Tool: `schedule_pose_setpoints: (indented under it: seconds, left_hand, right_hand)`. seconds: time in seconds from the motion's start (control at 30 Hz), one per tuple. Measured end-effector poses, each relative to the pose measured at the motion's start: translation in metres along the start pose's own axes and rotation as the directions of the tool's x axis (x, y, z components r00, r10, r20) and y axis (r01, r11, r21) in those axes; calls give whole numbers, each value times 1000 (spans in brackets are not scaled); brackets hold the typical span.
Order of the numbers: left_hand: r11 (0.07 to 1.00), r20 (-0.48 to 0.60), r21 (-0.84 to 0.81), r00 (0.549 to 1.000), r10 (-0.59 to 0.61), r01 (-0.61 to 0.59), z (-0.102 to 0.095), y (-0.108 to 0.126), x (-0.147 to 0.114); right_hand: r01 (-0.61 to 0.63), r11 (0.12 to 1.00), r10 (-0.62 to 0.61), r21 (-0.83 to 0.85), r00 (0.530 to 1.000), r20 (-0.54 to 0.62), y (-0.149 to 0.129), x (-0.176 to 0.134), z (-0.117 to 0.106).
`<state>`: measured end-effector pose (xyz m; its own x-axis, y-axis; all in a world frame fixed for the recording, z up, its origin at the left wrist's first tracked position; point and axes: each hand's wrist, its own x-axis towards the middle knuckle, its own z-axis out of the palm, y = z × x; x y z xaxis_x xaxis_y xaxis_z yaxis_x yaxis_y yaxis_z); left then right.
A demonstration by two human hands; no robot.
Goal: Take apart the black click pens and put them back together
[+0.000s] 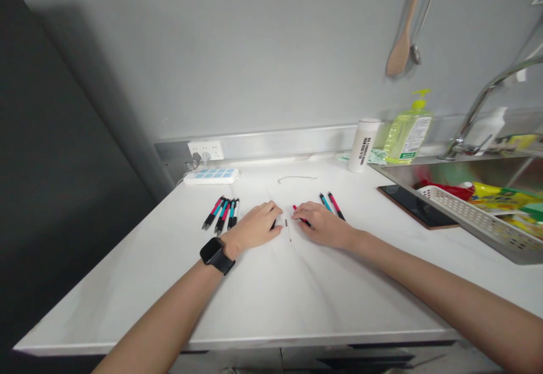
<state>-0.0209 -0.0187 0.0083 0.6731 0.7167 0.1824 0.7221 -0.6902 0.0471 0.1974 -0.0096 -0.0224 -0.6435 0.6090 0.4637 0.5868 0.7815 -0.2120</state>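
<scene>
On the white countertop, my left hand [258, 225] is curled, palm down, with a dark pen part [274, 224] showing between its thumb and fingers. Facing it, my right hand [323, 224] has its fingers bent over a red and black pen [296, 209], most of it covered. A thin pen refill [290, 231] lies between the hands, close to the right fingertips. Beside it is a tiny dark piece [286, 223], too small to make out. Several click pens [223, 211] lie left of my left hand. Beyond my right hand are a blue pen [325, 201] and a red pen [336, 205].
A power strip [212, 176] sits at the back left, and a thin wire [297, 177] lies behind the hands. To the right are a white cylinder [363, 145], a soap bottle [408, 133], a phone [418, 207] and a perforated basket [479, 224] at the sink.
</scene>
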Motion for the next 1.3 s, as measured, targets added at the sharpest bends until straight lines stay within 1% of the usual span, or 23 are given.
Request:
schedule_pose_setpoints:
  seconds: [0.17,0.3,0.37,0.47,0.7,0.87,1.0,1.1,1.3]
  left_hand:
    - [999,12,14,999,-42,42,0,1,-1]
    - [990,37,66,992,-124,122,-9,8,-1]
    - [984,66,71,983,-169,164,-14,12,-1]
    - [981,123,78,975,-183,175,-19,16,0]
    - [976,70,60,974,-214,210,-13,16,1]
    - [971,52,30,970,-237,235,-12,14,2]
    - [969,13,4,969,-248,248,-9,12,2]
    - [971,18,-23,971,-239,240,-8,12,2]
    - [970,40,-1,969,-244,245,-11,15,2]
  right_hand:
    - [-48,999,48,21,999,-12,1,-1,1]
    - [-45,999,45,24,999,12,1,-1,0]
    - [-34,999,33,25,999,27,0,-1,-1]
    - [-11,999,10,41,1000,26,-2,0,-2]
    - [6,996,-6,90,1000,-3,-3,1,-2]
    - [37,995,-38,94,999,3,-3,0,-2]
    - [66,991,-70,116,997,35,-6,-1,-2]
    - [75,987,-82,143,996,43,-9,-1,-3]
    - [87,988,-94,131,994,47,-10,-1,-3]
